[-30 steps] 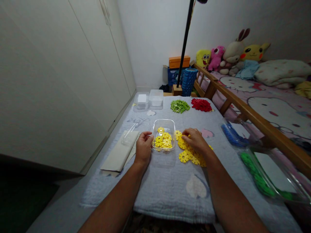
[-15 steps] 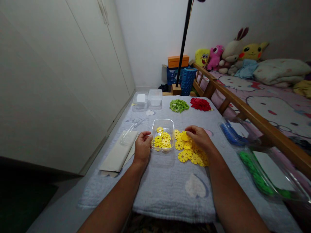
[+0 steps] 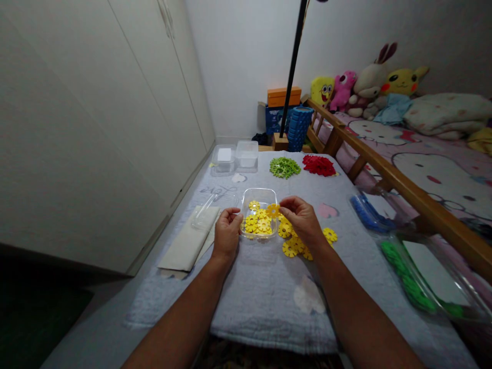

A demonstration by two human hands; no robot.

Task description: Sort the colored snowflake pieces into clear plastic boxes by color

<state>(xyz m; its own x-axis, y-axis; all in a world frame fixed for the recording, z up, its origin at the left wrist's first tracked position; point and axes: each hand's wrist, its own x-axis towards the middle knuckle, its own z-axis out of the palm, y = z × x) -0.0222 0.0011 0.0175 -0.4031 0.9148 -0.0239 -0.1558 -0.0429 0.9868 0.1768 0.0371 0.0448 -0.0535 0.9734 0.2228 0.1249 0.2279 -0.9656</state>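
Hands, head view: left hand (image 3: 227, 231) curled at near-left corner of clear tub (image 3: 260, 190), thumb + fingertips nipping its rim. Right hand (image 3: 303, 218) pinches one yellow disc (image 3: 273, 210) betw. thumb and forefinger, over tub's right side, just above the discs lying inside. Tub sits mid-counter on quilted cloth (image 3: 265, 292). Loose yellow pile (image 3: 292, 247) lies just right of it, partly under right wrist. One stray disc (image 3: 329, 234) lies a bit apart.

Judgement, step in hand = disc going into tub. Best let go low, over the barer far half, so piece lands flat and doesn't skip off the slick wall. Left hand's grip should pin tub down, as thin plastic prob. slides easily on cloth. One disc per pinch looks manageable; notched rims likely snag neighbours if grabbed in bunches.

Materials:
- Discs: flat, round, notched like flowers, matte plastic by look.
- Tub: thin, transparent, glossy, rounded corners.
- Cloth: pale blue, quilted, soft, w/ faded prints.
- Far side: green pile (image 3: 285, 167) and red pile (image 3: 319, 165), same shape; two small clear boxes (image 3: 236, 156).
- Right edge: clear bags w/ blue pieces (image 3: 367, 214) and green pieces (image 3: 407, 284).
- Left: folded white sheet (image 3: 187, 245), matte.
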